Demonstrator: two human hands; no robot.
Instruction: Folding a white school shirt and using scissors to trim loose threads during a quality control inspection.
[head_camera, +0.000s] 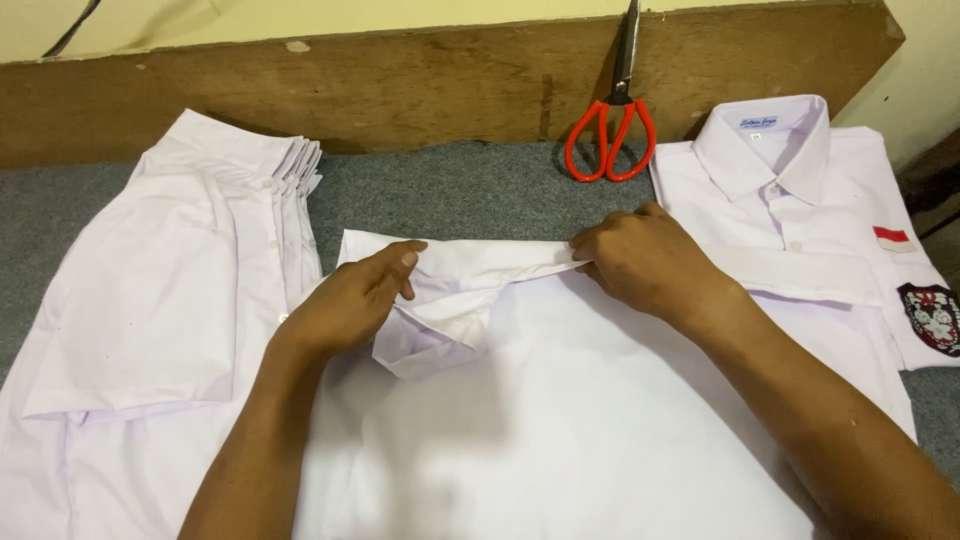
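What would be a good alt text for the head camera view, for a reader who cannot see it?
Two bare hands fold the top edge of a white shirt lying on a grey table: the left hand and the right hand each pinch the fold. A stack of white shirts lies at the left, a folded collared shirt at the right, and red-handled scissors behind.

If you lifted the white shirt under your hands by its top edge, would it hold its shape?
Probably not: the white shirt looks thin and floppy, creasing where the left hand and right hand pinch it. It likely drags on the grey cloth rather than sliding.
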